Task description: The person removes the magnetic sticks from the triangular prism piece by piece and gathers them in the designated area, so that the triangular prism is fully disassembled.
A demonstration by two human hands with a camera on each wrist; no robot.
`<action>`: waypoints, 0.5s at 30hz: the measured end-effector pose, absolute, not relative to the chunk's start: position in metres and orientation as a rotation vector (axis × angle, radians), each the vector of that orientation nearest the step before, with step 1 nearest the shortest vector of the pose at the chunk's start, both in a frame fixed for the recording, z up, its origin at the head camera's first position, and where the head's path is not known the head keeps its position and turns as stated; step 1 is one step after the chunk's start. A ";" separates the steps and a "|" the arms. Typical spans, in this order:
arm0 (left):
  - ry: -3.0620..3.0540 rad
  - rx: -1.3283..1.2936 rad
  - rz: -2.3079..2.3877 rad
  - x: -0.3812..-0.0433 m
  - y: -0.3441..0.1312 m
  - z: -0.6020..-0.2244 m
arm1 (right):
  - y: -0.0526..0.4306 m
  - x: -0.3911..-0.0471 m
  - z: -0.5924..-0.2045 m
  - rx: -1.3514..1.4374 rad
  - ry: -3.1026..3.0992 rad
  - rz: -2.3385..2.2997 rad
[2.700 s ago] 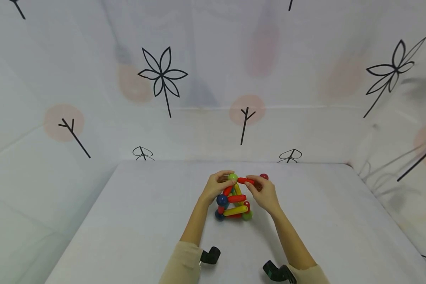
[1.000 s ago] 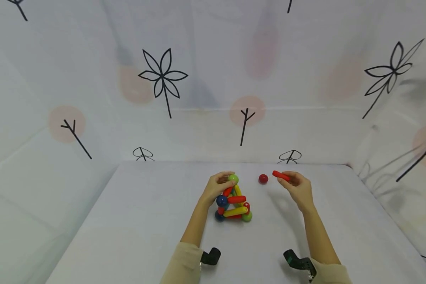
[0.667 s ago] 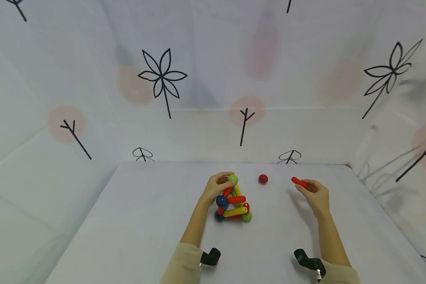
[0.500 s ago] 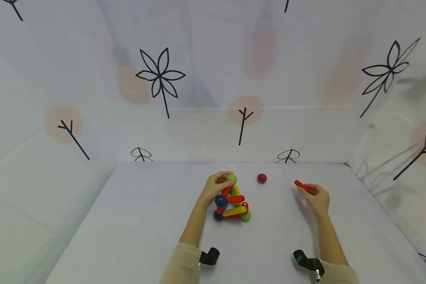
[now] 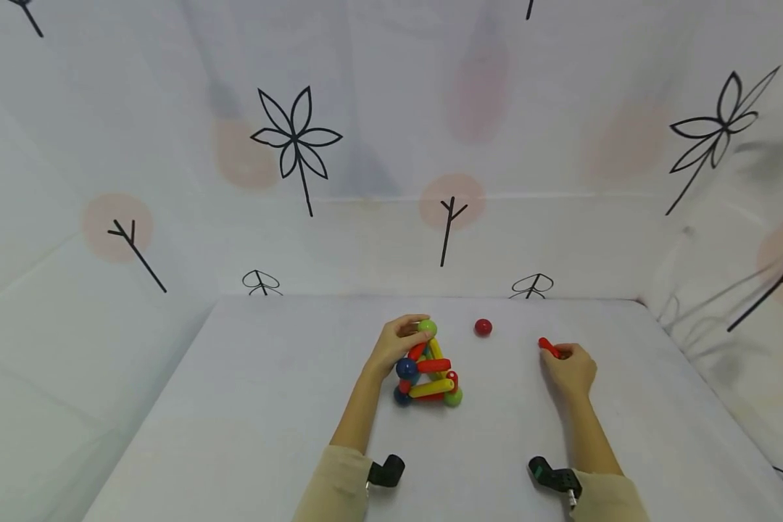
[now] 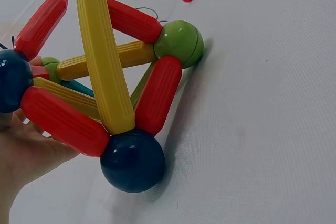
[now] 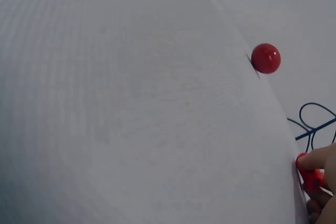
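A structure of magnetic rods and balls (image 5: 432, 389) stands on the table, its rods red, yellow and teal, its balls blue and green. My left hand (image 5: 390, 348) grips it at the green ball (image 5: 427, 328) on top; in the left wrist view, the hand (image 6: 31, 156) is partly hidden behind the red rod (image 6: 65, 121) and blue balls (image 6: 132, 161). Well to the right, my right hand (image 5: 573, 368) pinches a loose red rod (image 5: 547, 345) low at the table surface. The right wrist view shows this red rod (image 7: 311, 172) between thumb and fingers.
A loose red ball (image 5: 483, 328) lies on the white table (image 5: 267, 406), between the structure and my right hand, toward the back. A printed white cloth (image 5: 365, 246) hangs behind the table. Each wrist bears a dark camera (image 5: 387, 471).
My right hand has carried the red rod away from the structure's top to the right, past the red ball, then lowered it to the table. My left hand stays at the green ball.
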State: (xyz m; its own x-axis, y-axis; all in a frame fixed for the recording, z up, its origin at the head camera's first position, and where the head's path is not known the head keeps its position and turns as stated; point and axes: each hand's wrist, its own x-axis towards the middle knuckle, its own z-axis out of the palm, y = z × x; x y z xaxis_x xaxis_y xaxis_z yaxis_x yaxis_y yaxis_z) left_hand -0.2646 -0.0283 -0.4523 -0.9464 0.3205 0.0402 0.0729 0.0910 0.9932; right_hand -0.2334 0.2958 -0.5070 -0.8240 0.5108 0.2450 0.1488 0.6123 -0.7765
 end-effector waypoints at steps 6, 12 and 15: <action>2.159 0.402 1.955 -0.265 -0.029 -0.452 | 0.296 -0.232 -0.505 -0.501 -2.478 1.119; 2.163 0.417 1.939 -0.253 -0.032 -0.433 | 0.310 -0.229 -0.503 -0.403 -2.617 1.108; 2.165 0.432 1.942 -0.246 -0.033 -0.423 | 0.316 -0.226 -0.503 -0.364 -2.626 1.125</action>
